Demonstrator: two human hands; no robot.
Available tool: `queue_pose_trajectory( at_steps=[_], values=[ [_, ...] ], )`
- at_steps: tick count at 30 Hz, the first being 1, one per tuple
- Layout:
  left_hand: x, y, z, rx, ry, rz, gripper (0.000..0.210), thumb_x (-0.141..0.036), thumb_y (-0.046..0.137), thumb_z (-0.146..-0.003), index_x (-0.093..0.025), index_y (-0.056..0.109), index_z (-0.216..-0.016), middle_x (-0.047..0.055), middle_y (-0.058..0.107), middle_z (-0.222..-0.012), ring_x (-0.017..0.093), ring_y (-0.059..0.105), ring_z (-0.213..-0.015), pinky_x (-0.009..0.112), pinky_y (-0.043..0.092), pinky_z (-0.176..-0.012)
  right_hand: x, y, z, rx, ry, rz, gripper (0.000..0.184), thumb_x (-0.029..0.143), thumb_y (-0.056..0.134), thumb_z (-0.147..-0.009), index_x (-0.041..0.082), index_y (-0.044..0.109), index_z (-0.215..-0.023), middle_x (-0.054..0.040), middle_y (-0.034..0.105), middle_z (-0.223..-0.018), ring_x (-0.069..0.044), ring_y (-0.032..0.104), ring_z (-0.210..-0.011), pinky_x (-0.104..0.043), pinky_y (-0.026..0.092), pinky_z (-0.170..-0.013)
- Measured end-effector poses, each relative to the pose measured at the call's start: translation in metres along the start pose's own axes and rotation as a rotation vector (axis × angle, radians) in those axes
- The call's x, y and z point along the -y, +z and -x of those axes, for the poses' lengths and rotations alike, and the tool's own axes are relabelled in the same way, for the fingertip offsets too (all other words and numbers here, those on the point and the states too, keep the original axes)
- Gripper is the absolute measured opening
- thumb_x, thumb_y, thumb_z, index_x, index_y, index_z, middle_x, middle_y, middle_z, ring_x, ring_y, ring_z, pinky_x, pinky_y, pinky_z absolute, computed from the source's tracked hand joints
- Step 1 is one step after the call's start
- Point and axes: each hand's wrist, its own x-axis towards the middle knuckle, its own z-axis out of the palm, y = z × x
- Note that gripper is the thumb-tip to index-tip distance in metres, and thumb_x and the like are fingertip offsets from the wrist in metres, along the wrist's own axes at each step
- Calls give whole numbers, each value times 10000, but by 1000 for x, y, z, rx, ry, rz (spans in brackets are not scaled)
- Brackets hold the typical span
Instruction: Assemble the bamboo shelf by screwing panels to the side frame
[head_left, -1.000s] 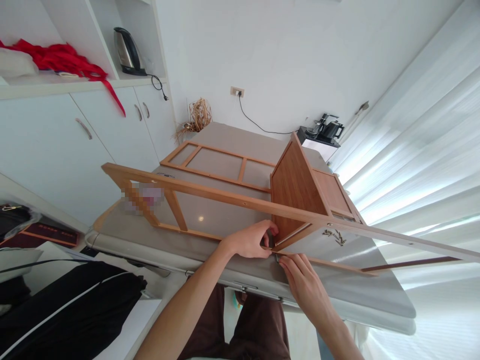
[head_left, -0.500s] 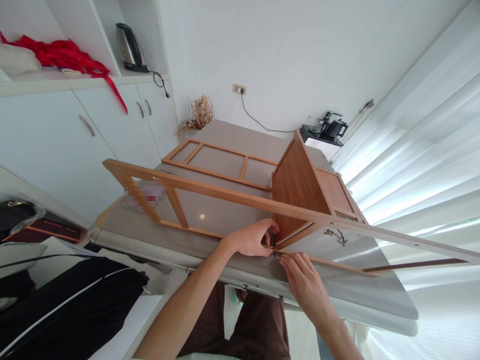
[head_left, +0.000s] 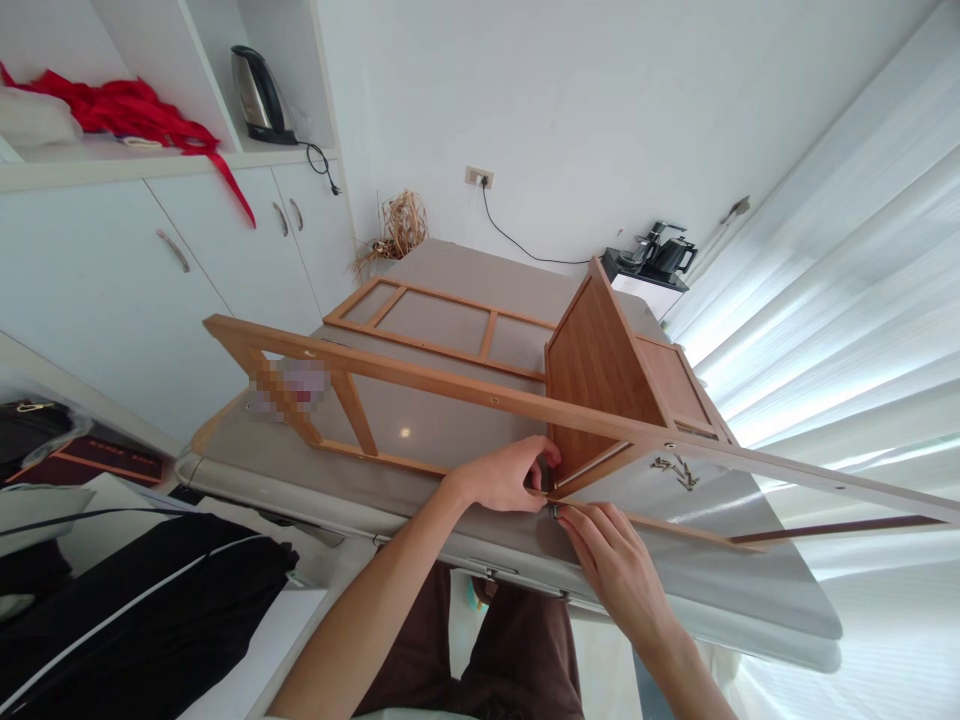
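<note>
A long wooden side frame [head_left: 420, 380] stands on edge along the near side of the table. Against its inner side a wooden shelf panel [head_left: 600, 375] stands upright. My left hand [head_left: 510, 474] grips the frame's lower rail, fingers curled over it beside the panel's lower corner. Just to the right, my right hand [head_left: 609, 545] is closed in a pinch at the outer face of the same rail. A small metal piece [head_left: 556, 511] shows at its fingertips; its exact kind is too small to tell. Loose screws [head_left: 675, 470] lie in a small pile beyond the right hand.
Another wooden frame [head_left: 442, 322] lies flat on the grey table [head_left: 480, 262]. A second wooden panel [head_left: 679, 385] is behind the upright one. A blurred paper [head_left: 304, 385] lies at the left. Black kettles [head_left: 670, 255] stand at the far right, near white curtains [head_left: 847, 330].
The right end of the standing frame has shifted very slightly to the right. Both hands keep nearly the same place and grip.
</note>
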Motion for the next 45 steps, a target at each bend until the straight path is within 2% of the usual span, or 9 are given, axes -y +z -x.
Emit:
queue_pose_trajectory(
  at_steps=[5, 9, 16, 25, 35, 45],
  values=[
    [1, 1, 0, -1, 2, -3, 481, -176, 700, -701, -197, 493, -1134, 31, 614, -1014, 148, 599, -782, 286, 487, -741, 1, 2, 8, -81, 101, -17, 145, 208, 492, -986, 228, 626, -1036, -76, 646, -957, -211, 594, -885, -383, 493, -817],
    [0, 1, -1, 1, 0, 14, 466, -178, 684, -712, -203, 490, -1135, 42, 597, -1107, 142, 604, -803, 291, 492, -757, -1, 4, 11, -63, 134, -88, 149, 196, 486, -985, 227, 628, -1015, -77, 628, -977, -209, 587, -898, -375, 508, -799],
    [-3, 2, -2, 2, -34, -18, 482, -165, 690, -708, -204, 491, -1145, -8, 607, -886, 159, 602, -793, 310, 486, -786, 2, 7, 10, -125, 182, -97, 181, 205, 474, -983, 231, 652, -1010, -70, 614, -947, -204, 594, -872, -375, 531, -778],
    [-3, 2, -2, 2, -33, -12, 469, -180, 687, -713, -208, 486, -1136, -15, 603, -869, 155, 598, -786, 303, 480, -781, 3, -2, 16, -17, 133, -124, 200, 136, 424, -985, 223, 592, -1048, -72, 589, -951, -199, 565, -879, -347, 506, -771],
    [-4, 2, -2, 10, -42, -5, 469, -178, 683, -710, -208, 488, -1136, -18, 598, -861, 157, 596, -783, 300, 476, -766, -2, 6, 12, 15, 113, -1, 215, 126, 415, -980, 210, 598, -1053, -70, 545, -919, -193, 539, -838, -323, 495, -720],
    [0, 2, -2, -3, -25, -5, 481, -175, 688, -697, -215, 495, -1136, -15, 606, -899, 160, 606, -797, 306, 473, -793, 0, 6, 11, 12, 131, -10, 186, 113, 430, -978, 200, 583, -1041, -67, 542, -939, -190, 536, -857, -321, 485, -743]
  ],
)
